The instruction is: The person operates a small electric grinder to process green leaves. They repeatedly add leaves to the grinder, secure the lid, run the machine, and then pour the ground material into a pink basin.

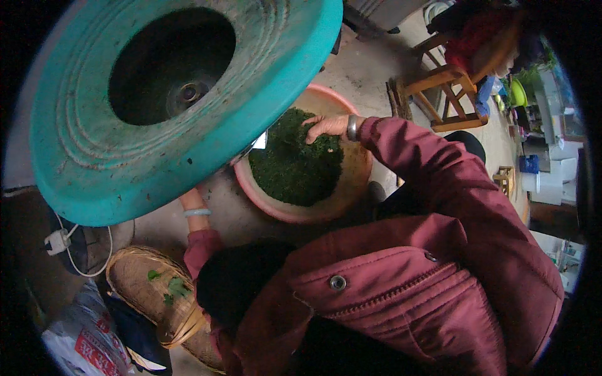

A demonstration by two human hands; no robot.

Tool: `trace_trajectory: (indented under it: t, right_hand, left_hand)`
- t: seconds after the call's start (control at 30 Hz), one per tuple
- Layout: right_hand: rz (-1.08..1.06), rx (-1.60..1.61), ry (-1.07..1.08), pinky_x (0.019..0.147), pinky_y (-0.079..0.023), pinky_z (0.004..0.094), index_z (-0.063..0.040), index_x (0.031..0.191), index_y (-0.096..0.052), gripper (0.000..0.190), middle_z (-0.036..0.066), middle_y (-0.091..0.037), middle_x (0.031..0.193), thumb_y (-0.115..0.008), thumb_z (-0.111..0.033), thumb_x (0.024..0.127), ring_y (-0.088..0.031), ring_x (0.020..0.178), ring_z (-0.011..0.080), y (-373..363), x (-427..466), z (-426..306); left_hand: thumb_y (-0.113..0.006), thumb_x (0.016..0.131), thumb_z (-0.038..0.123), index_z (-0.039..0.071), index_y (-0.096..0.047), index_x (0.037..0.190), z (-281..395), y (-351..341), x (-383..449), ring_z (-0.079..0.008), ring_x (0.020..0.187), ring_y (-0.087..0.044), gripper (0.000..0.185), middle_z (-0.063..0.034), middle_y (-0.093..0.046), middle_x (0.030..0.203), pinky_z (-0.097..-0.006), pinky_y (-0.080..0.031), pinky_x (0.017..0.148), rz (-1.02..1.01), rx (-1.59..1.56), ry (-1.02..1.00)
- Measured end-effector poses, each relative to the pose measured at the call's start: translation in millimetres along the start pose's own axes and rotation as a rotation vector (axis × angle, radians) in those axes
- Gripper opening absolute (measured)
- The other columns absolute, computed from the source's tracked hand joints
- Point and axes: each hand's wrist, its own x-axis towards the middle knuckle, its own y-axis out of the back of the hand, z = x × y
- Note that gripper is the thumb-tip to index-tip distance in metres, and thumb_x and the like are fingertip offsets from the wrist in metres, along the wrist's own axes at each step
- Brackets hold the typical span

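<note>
My right hand [327, 127], with a silver bracelet at its wrist, is over a heap of finely cut dark green leaves [301, 164]. Its fingertips touch or nearly touch the heap, and whether they pinch any of it cannot be seen. The heap lies in a round pink-rimmed basin [364, 188] on the floor. Of my left arm, the forearm and a pale bangle show; most of the hand [190, 196] is hidden behind a large turquoise machine hopper [155, 185], which has a dark round opening and a metal fitting inside.
A woven bamboo basket [136, 282] with a few green leaves [178, 286] lies at lower left, beside a plastic bag [89, 329]. A white plug [59, 242] with a cable hangs under the hopper. A wooden stool [444, 84] stands at upper right; buckets and household goods line the far right.
</note>
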Motion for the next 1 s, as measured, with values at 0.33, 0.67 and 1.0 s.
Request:
trace_trajectory:
  t: [0.33,0.67,1.0]
  right_hand:
    - [-0.267,0.163,0.135,0.087,-0.053,0.0304,-0.003,0.127,-0.061,0.052,0.003,-0.069,0.107,-0.074,-0.001,0.077,-0.065,0.098,0.0132,26,-208,-139]
    - [0.042,-0.323,0.861,0.084,-0.054,0.0283,-0.001,0.121,-0.062,0.060,0.003,-0.069,0.104,-0.076,-0.015,0.065,-0.065,0.093,0.0116,42,-324,-300]
    - [0.282,-0.748,1.106,0.081,-0.057,0.0286,0.004,0.131,-0.060,0.059,0.017,-0.070,0.116,-0.071,-0.038,0.090,-0.070,0.098,0.0196,-23,-250,-364]
  left_hand:
    - [-0.051,0.101,0.013,0.004,-0.057,0.130,-23,16,10,-0.0275,0.107,-0.064,0.031,-0.0132,-0.064,0.123,-0.0439,-0.058,0.084,0.006,-0.071,0.035]
    - [-0.056,0.099,0.009,0.005,-0.062,0.120,-27,11,5,-0.0242,0.099,-0.065,0.022,-0.0104,-0.066,0.118,-0.0420,-0.056,0.077,-0.021,-0.265,0.111]
    - [-0.060,0.097,0.009,0.000,-0.060,0.123,3,4,-44,-0.0270,0.098,-0.067,0.027,-0.0128,-0.066,0.116,-0.0378,-0.058,0.076,0.039,-0.038,0.131]
